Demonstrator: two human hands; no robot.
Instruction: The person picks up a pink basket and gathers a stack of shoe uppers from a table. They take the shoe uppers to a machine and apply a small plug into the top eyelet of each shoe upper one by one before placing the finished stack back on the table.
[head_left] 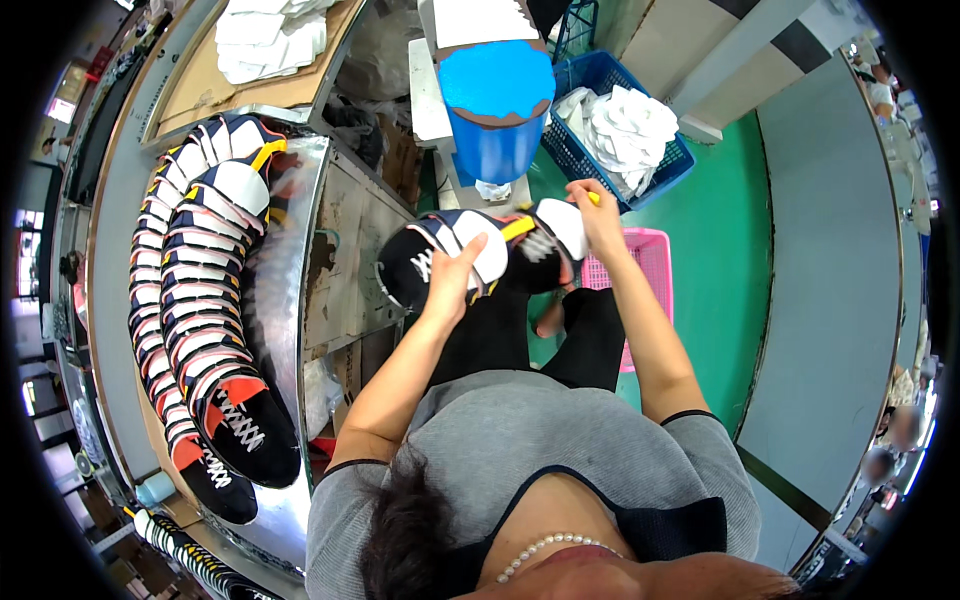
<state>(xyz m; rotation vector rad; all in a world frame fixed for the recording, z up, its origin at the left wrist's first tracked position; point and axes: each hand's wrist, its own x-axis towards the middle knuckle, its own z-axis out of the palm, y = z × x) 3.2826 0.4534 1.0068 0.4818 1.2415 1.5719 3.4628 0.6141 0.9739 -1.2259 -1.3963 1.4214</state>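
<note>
My left hand (455, 275) grips the middle of a black, white and yellow shoe (480, 255) at the centre of the frame, fingers spread over its white side. My right hand (597, 215) pinches its heel end, forearm angled down to the lower right. Rows of matching shoes (205, 300) lie at left.

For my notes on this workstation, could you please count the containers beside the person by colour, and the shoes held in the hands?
Blue plastic basket: 1
Pink plastic basket: 1
Shoe held in the left hand and right hand: 1
Total: 3
</note>
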